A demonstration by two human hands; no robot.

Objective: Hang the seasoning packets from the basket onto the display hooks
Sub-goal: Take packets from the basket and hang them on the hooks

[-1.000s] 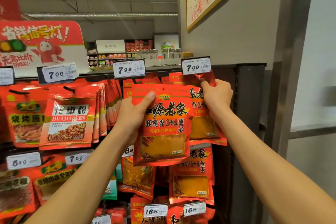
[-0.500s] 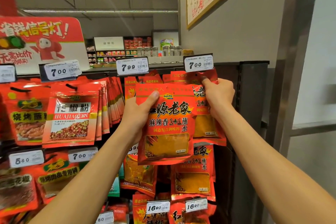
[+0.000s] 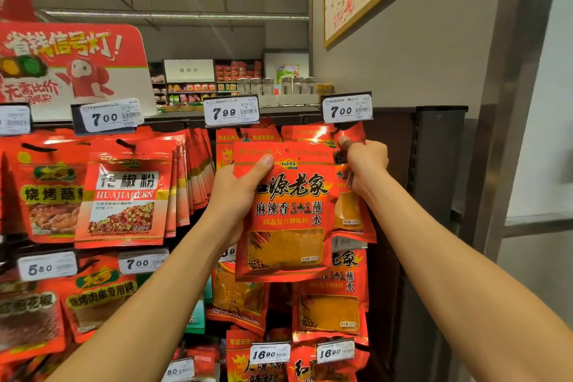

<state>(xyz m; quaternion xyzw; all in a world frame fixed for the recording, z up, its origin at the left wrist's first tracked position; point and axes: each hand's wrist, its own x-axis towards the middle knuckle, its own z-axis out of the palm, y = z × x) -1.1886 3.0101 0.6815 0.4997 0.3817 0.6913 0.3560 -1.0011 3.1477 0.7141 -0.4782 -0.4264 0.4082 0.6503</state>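
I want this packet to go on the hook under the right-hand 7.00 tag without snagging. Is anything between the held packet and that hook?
Yes. The right hand pinches the top of the hanging packets already on that hook, beside the held packet gripped by the left hand. The hook's tip is hidden, under the price tag.

Counted at the seasoning rack

Two hands up — one loose packet [image 3: 286,211] held; nine price tags visible; six glass jars [image 3: 276,85] behind.

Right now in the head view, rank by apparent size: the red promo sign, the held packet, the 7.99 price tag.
1. Red promo sign, though partly cropped.
2. Held packet, nearer the camera, so its rank against the sign is unsure.
3. 7.99 price tag, clearly smallest.
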